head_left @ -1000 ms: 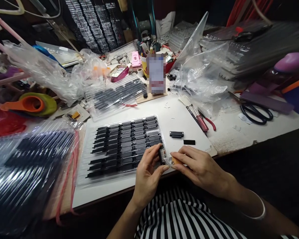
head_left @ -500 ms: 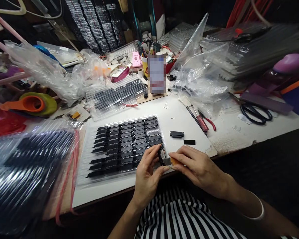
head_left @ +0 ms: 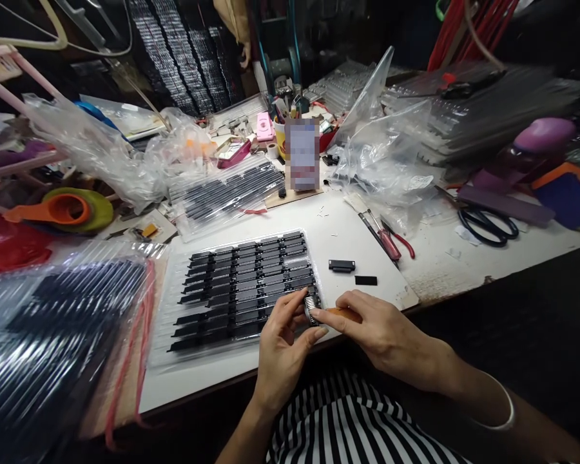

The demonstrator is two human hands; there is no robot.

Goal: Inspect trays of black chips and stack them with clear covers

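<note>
My left hand [head_left: 283, 351] pinches a small black connector-like part [head_left: 310, 308] with a row of shiny metal pins, over the front edge of the white board. My right hand [head_left: 384, 335] keeps an orange-handled tool [head_left: 347, 314] under its fingers, while its index finger touches the pinned part. The tool's working end is hidden. Left of my hands, a clear plastic tray [head_left: 167, 309] bears rows of similar black parts. Beyond my right hand lie a loose black connector-like part [head_left: 341, 265] and a flat black strip [head_left: 366, 280].
A red-handled screwdriver [head_left: 389, 245], pliers [head_left: 404, 243] and black scissors [head_left: 488, 227] lie to the right. Crumpled clear bags [head_left: 381, 171] and a phone on a stand [head_left: 303, 154] are behind. Stacked plastic trays [head_left: 67, 335] with red ties [head_left: 135, 341] fill the left.
The right index finger has moved left onto the pinned part. The tool's grey flat end, seen between the hands before, is now hidden. The view has shifted slightly.
</note>
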